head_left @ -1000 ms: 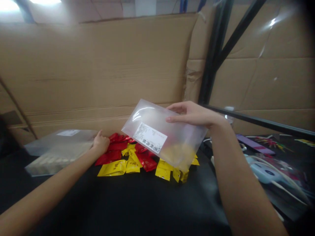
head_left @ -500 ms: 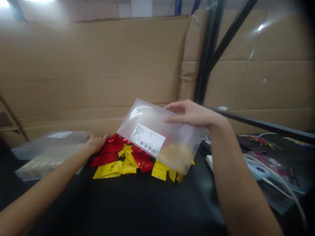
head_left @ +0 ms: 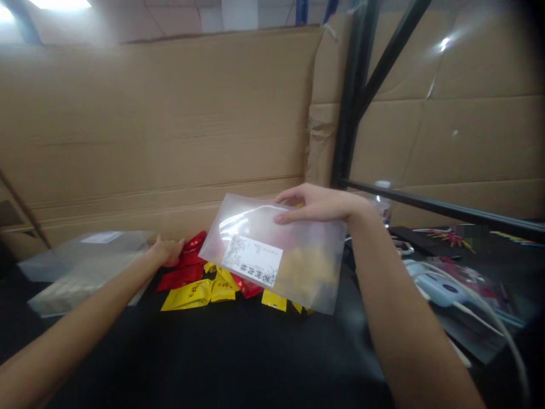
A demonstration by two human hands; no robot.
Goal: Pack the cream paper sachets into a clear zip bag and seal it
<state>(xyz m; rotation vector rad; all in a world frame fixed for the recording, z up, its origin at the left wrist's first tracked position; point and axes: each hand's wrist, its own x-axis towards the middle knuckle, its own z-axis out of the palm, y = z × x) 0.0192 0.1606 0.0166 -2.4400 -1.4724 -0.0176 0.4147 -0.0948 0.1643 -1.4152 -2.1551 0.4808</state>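
With its thumb in front and its fingers behind, my right hand [head_left: 313,203] grips the upper edge of a translucent plastic bag [head_left: 251,218]. A white printed label [head_left: 253,260] is on the side facing me. Yellow shows blurrily through the bag's right part. Beneath and behind it lie small packets: red packets [head_left: 181,277] at the left and yellow packets [head_left: 187,295] in front, partly covered by the bag. At the left edge of this pile, my left hand [head_left: 167,251] reaches beside the red packets, its fingers apart; its fingertips are partly hidden.
Another labelled translucent bag [head_left: 68,258] with pale contents lies at the left, partly behind my left forearm. A cardboard wall [head_left: 170,113] stands behind the black table [head_left: 213,358]. A dark metal post [head_left: 349,113] rises at right. A pale blue device [head_left: 438,287] with cables lies at right.
My right hand has lowered the labelled bag and moved it slightly left, so it covers more of the packets. My left hand has stayed beside the red packets, shifting only slightly. The view has turned slightly.
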